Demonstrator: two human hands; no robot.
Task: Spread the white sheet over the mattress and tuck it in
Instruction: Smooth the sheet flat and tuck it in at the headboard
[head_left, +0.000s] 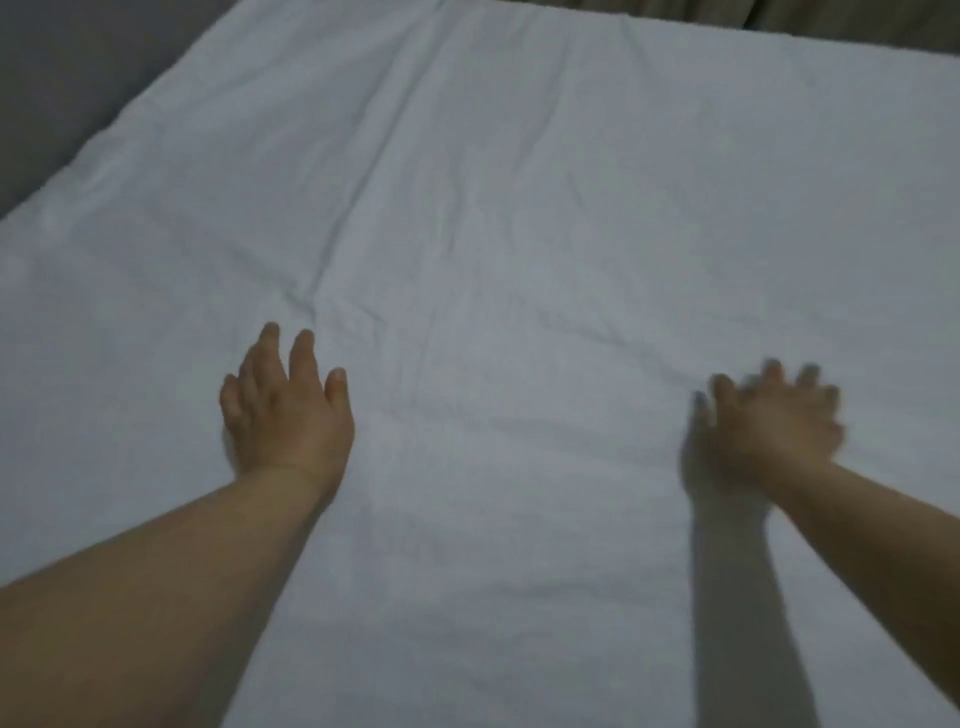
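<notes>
Left hand (285, 410): extended palm-down over the white sheet (519, 208), fingers straight and held close together, thumb set slightly apart on the inner side. It holds nothing. The palm lies at or just above the fabric; contact cannot be confirmed from this view. The bare forearm enters from the lower left corner.

Right hand (774, 415): extended palm-down to the right, fingers spread and straight, nothing held. The hand is blurred, so finger detail is poor. A distinct dark shadow (727, 519) of the hand and forearm falls on the sheet just to its left, which indicates the hand is raised off the surface. The bare forearm enters from the right edge.

White sheet: laid out across the mattress, covering nearly the whole view. The mattress itself is hidden beneath it. The surface is mostly flat, with shallow creases running lengthwise up the middle and a cluster of small wrinkles ahead of the left hand's fingertips. The two hands are well apart, one to either side of the central creases.

Surroundings: a grey surface (57, 88) shows beyond the sheet's left edge; a drab curtain-like fabric (831, 21) runs along the top right.
</notes>
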